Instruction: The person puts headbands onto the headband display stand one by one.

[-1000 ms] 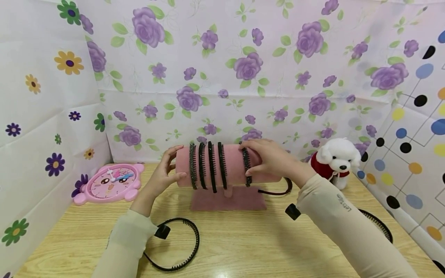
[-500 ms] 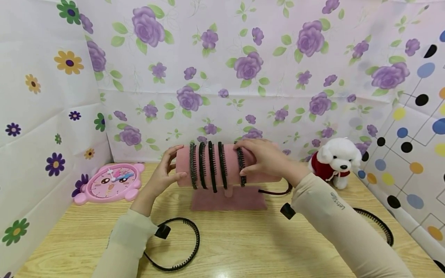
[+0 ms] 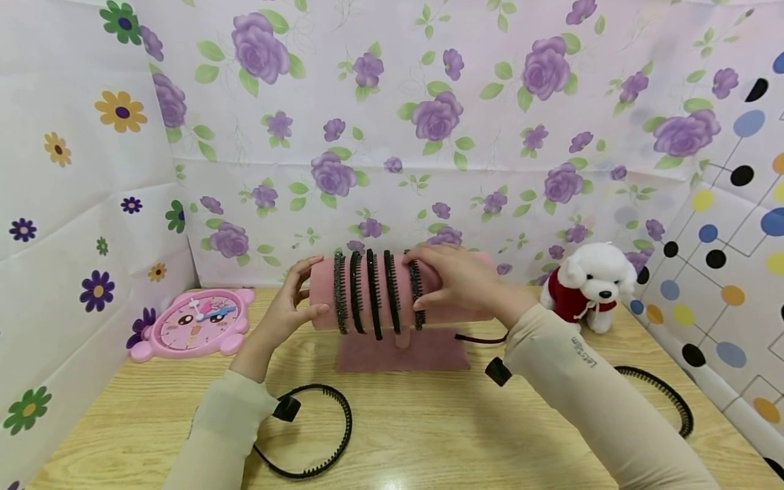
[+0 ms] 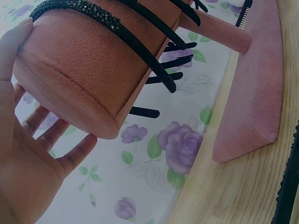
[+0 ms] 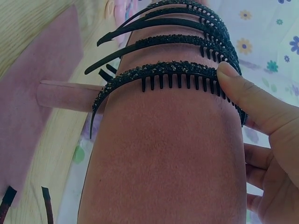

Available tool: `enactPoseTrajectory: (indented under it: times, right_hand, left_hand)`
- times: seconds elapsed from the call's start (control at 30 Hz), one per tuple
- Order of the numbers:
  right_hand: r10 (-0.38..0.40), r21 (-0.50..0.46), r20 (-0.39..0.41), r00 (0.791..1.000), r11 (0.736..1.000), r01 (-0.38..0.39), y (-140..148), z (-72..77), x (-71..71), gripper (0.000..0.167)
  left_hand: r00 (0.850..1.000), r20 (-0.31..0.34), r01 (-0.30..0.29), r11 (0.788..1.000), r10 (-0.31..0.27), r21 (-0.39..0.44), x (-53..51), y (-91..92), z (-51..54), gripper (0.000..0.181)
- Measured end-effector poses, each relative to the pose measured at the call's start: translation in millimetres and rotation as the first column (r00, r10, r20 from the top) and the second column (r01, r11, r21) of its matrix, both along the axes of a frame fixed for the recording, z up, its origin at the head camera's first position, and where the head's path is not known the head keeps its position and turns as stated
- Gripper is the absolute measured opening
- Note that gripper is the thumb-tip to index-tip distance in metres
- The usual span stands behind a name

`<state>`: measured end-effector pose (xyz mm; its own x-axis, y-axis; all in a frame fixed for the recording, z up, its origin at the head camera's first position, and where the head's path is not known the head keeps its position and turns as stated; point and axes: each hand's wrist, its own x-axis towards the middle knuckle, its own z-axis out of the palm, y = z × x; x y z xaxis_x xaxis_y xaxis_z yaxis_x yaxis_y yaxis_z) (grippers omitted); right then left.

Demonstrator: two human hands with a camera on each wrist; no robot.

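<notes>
A pink padded roll [image 3: 453, 314] on a stand with a pink base [image 3: 401, 354] carries several black toothed headbands side by side. The left hand [image 3: 288, 306] holds the roll's left end, thumb in front and fingers around the far side; the left wrist view shows this hand [image 4: 32, 163] against the end. On the rightmost headband [image 3: 416, 289], the right hand [image 3: 462, 279] has its thumb low in front and fingers at the top. In the right wrist view, the right thumb presses the glittery headband [image 5: 177, 69], with the other fingers partly hidden behind the roll.
A round black headband [image 3: 349, 422] lies front left, another [image 3: 664, 391] at the right, and part of one [image 3: 480, 339] behind the base. A pink clock [image 3: 196, 323] lies at the left; a white toy dog [image 3: 597, 279] sits at the right. Patterned sheets stand around the table.
The right hand and the rightmost headband have moved left along the roll, closer to the other headbands. The left hand has stayed at the roll's left end.
</notes>
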<state>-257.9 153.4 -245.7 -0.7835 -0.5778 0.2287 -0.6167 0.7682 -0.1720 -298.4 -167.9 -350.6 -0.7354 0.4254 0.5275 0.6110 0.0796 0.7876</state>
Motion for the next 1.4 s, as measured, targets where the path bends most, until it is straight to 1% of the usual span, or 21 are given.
enactPoseTrajectory:
  times: [0.27, 0.67, 0.83, 0.93, 1.03, 1.1, 1.27, 1.4]
  right_hand:
    - [0.017, 0.004, -0.005, 1.0, 1.0, -0.017, -6.0, 0.3, -0.6, 0.068]
    - [-0.005, 0.031, 0.008, 1.0, 1.0, 0.005, -10.8, 3.2, -1.9, 0.07]
    - [0.012, 0.061, 0.01, 1.0, 0.998, -0.013, -10.1, 3.8, -2.3, 0.074]
    - [0.043, 0.077, 0.002, 0.999, 0.996, -0.043, -8.3, 4.4, -1.8, 0.077]
    - [0.075, 0.043, 0.01, 0.997, 0.996, -0.075, -4.7, 5.3, -0.9, 0.076]
    - [0.081, 0.002, 0.015, 0.997, 0.997, -0.081, -0.9, 6.6, 0.0, 0.074]
    - [0.047, -0.128, 0.056, 0.997, 0.991, -0.04, 14.4, 11.2, 0.8, 0.066]
    - [0.021, -0.202, 0.055, 0.998, 0.979, -0.009, 29.7, 12.5, -3.7, 0.059]
  left_hand:
    - [1.0, -0.003, 0.0, 1.0, 0.0, -0.003, 0.2, 0.4, 0.7, 0.076]
    - [1.0, -0.005, 0.002, 1.0, -0.002, -0.011, -1.6, -0.4, 1.9, 0.075]
    - [1.0, -0.005, 0.002, 1.0, -0.002, -0.006, -1.7, -0.9, 0.4, 0.075]
    - [1.0, -0.011, 0.003, 1.0, -0.003, 0.001, -1.7, -0.4, -0.1, 0.075]
    - [1.0, -0.012, 0.001, 1.0, -0.001, 0.006, -1.6, 0.3, -0.7, 0.075]
    - [1.0, -0.01, 0.0, 1.0, 0.0, 0.006, -1.6, 0.5, -1.0, 0.075]
    - [1.0, -0.004, 0.003, 1.0, -0.003, 0.002, -2.1, 0.6, -1.3, 0.075]
    - [1.0, -0.005, 0.0, 1.0, 0.0, -0.004, -2.7, -0.2, -1.3, 0.075]
